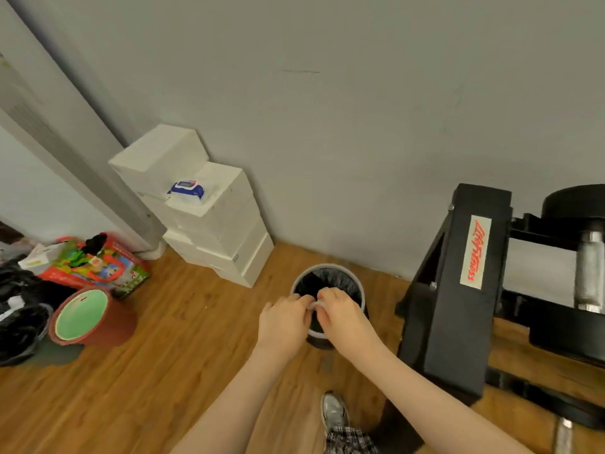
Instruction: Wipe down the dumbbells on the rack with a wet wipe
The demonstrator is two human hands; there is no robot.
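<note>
One small round waste bin (327, 283), grey-rimmed with a black liner, stands on the wooden floor (183, 365) close to the wall, and serves here as the landmark. Directly above its near rim two bare hands meet. The left hand (284, 322) and the right hand (340, 312) both have their fingers curled inward, pinching between them one small crumpled white wet wipe (317, 304); only a sliver of it shows between the fingertips, held over the bin's opening.

Just right of the bin stands one black dumbbell rack (458, 290) with a white label in red lettering on its side post. On it, further right of the bin, lies one dumbbell (589, 257) that shows clearly, with a metal handle and a dark round head; a second metal handle shows at the frame's lower right edge, blurred.

Left of the bin and against the wall rises a stack of white boxes (209, 224), with one blue-and-white wipe packet (186, 189) lying on top. Far left of the bin lie one brown tub with a green lid (82, 317), one red patterned bag (98, 263) and dark clothing. Below the bin, toward the viewer, one grey shoe (334, 411) and a checked trouser leg show.
</note>
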